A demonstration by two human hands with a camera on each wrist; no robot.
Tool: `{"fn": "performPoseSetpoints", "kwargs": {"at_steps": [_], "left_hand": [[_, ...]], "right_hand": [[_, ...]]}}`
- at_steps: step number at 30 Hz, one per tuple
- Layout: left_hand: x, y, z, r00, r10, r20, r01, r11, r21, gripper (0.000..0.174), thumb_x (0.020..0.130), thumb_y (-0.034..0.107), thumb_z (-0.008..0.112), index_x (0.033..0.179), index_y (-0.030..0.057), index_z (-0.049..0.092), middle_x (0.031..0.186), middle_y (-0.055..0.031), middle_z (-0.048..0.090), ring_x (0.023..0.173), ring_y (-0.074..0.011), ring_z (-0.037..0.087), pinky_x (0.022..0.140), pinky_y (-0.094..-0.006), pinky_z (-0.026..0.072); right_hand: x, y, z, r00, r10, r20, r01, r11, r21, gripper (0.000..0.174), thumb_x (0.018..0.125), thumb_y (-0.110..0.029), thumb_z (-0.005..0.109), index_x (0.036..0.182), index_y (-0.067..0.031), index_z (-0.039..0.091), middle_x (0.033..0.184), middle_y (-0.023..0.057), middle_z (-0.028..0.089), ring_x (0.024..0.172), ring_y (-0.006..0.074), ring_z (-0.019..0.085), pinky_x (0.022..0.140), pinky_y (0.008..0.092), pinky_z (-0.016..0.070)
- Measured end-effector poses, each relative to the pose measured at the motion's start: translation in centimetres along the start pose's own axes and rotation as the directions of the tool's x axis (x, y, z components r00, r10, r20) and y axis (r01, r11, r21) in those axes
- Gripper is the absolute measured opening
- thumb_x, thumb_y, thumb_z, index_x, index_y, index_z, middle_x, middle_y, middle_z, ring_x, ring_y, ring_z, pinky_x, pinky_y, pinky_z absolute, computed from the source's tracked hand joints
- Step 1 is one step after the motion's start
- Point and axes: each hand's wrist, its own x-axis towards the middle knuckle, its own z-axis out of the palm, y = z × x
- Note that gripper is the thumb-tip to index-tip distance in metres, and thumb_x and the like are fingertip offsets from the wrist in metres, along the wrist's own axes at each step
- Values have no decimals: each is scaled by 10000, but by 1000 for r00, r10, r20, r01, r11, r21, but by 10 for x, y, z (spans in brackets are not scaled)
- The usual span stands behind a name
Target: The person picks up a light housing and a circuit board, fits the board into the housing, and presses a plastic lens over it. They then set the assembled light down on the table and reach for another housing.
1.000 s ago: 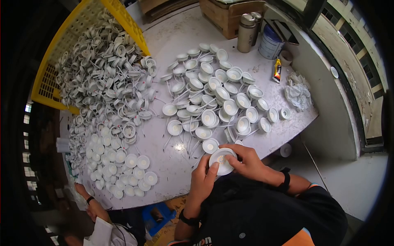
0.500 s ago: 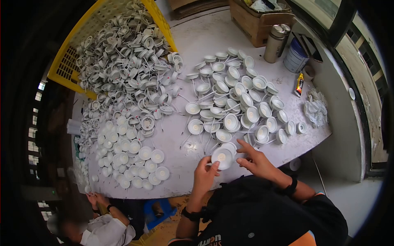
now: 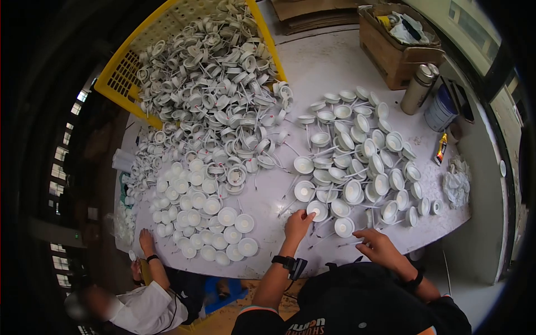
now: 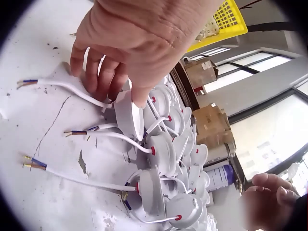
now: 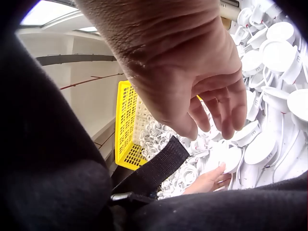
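Observation:
In the head view my left hand (image 3: 298,226) pinches a round white LED downlight (image 3: 316,211) at the near edge of a spread of similar lights. The left wrist view shows the thumb on the rim of this downlight (image 4: 129,115), the other fingers behind it, close over the table. Its face is turned up in the head view. My right hand (image 3: 382,248) hovers near the table's front edge, fingers loosely bent and holding nothing. Beside it lies another downlight (image 3: 344,226). White cables with bare blue and brown wire ends (image 4: 30,83) trail from the lights.
A yellow crate (image 3: 120,75) spills a big heap of white fittings across the table (image 3: 312,56). Face-up white discs (image 3: 244,223) lie at front left. Toward the right stand a carton (image 3: 385,56), a flask (image 3: 416,92) and a blue tin (image 3: 438,111). Another person (image 3: 142,307) sits at left.
My right hand has let go of the downlight and drawn away to the right. My left hand has carried it forward to the spread of lights. The head view has shifted left.

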Motion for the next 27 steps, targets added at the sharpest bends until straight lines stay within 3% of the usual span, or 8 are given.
{"fn": "performPoseSetpoints", "kwargs": {"at_steps": [4, 6, 8, 10, 14, 16, 24, 27], "left_hand": [[12, -9, -11, 937, 220, -273, -180, 970, 164, 410, 820, 435, 565, 880, 34, 628, 773, -129, 634, 676, -297, 599, 657, -385, 464], [36, -18, -31, 931, 50, -361, -142, 962, -232, 406, 819, 427, 576, 882, 30, 627, 801, -113, 621, 649, -253, 588, 637, -352, 468], [69, -21, -57, 952, -176, -252, 17, 849, -528, 385, 823, 395, 594, 892, 18, 621, 747, -46, 606, 680, -131, 572, 556, -267, 451], [98, -8, -75, 912, -334, -238, 80, 714, -696, 427, 803, 422, 607, 884, 3, 597, 723, -40, 584, 686, -109, 562, 494, -231, 424], [157, -12, -85, 882, -401, -247, 157, 745, -649, 471, 779, 435, 613, 893, -21, 577, 739, -69, 584, 646, -142, 589, 461, -248, 431], [168, -13, -87, 845, -527, -91, 316, 631, -709, 455, 771, 399, 601, 916, -31, 571, 757, -81, 586, 621, -184, 631, 447, -268, 444], [102, -7, -107, 879, -473, 51, 356, 583, -731, 375, 770, 274, 536, 983, -34, 552, 856, -142, 626, 700, -248, 660, 544, -292, 505], [48, 10, -110, 932, -361, 33, 178, 378, -908, 332, 792, 192, 537, 1022, -47, 509, 876, -154, 615, 702, -250, 646, 545, -294, 501]], "right_hand": [[8, -4, 0, 1000, 13, -5, -13, 1000, -28, 302, 795, -130, 619, 1086, -63, 570, 878, 128, 581, 747, 250, 622, 655, 339, 499], [12, 0, 2, 1000, 21, 1, -21, 999, -39, 300, 794, -132, 620, 1082, -61, 570, 882, 126, 582, 748, 255, 625, 655, 343, 502], [15, 1, 3, 1000, 22, -15, -23, 998, -53, 304, 790, -124, 623, 1083, -61, 569, 881, 126, 581, 747, 256, 624, 652, 339, 508], [18, -2, 2, 1000, 10, -26, -11, 999, -41, 305, 786, -113, 625, 1082, -63, 569, 887, 124, 582, 742, 256, 624, 643, 332, 514], [22, 2, 2, 998, 39, -53, -40, 999, -27, 306, 780, -107, 627, 1077, -61, 573, 904, 125, 589, 739, 252, 625, 646, 328, 515], [20, 1, 0, 998, 49, -47, -52, 997, -52, 312, 775, -106, 630, 1078, -59, 573, 906, 130, 591, 742, 253, 626, 658, 331, 509], [14, -5, -5, 994, 14, -109, -12, 1000, 17, 272, 792, -82, 610, 1061, -52, 584, 859, 131, 599, 695, 244, 610, 624, 320, 491], [11, -7, -5, 997, 24, -71, -14, 990, 139, 252, 829, -71, 581, 1078, -33, 583, 912, 107, 612, 736, 176, 606, 639, 281, 486]]}}
